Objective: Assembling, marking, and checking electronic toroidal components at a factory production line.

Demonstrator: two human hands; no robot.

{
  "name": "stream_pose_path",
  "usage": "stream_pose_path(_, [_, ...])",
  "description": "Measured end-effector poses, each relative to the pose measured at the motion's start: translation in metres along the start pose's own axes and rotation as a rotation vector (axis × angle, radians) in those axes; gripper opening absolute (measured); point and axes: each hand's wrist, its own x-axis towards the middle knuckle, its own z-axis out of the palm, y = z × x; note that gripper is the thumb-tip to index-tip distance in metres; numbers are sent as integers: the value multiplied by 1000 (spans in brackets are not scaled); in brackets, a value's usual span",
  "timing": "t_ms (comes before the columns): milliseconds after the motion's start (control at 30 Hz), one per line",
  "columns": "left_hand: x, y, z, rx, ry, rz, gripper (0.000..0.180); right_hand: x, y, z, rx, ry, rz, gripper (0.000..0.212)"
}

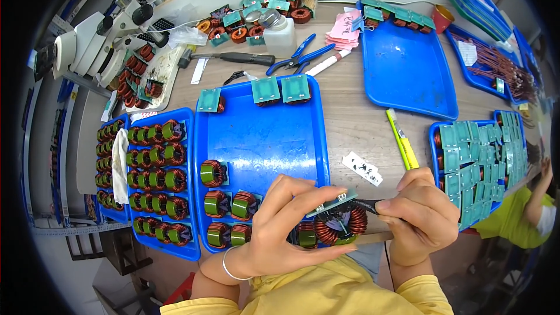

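Note:
Between the thumb and fingers of my left hand [271,230] is a copper-wound toroidal coil [357,221] with a small green circuit board [333,203] along its upper side. The coil is tilted so its open centre shows. My right hand [423,216] is closed around a slim black tool [367,205]. Its tip reaches the coil beside the board; its exact kind is hard to make out. Just left of my left hand, a blue tray [262,140] holds several coils with green bands at its near end and three green-board coils at its far end.
More filled trays [189,245] stand at left, and a tray of green boards [475,169] at right. Another blue tray [408,76] lies far right. Pliers [300,55], a hammer [245,58], a plastic bottle [280,36] and a yellow marker [403,140] rest on the bench.

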Motion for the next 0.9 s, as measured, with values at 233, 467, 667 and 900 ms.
stream_pose_path(233, [-1, -1, 0, -16, 21, -19, 66, -2, 1, 3, -58, -1, -53, 29])
stream_pose_path(467, [-1, -1, -1, -5, 28, -41, 66, -2, -2, 3, -85, -12, -66, 30])
stream_pose_path(667, [-2, -2, 2, 83, 52, -19, 65, -2, -1, 3, -115, -52, -86, 31])
stream_pose_path(900, [0, -1, 2, 151, 54, -9, 65, -2, -2, 0, -159, -103, -116, 32])
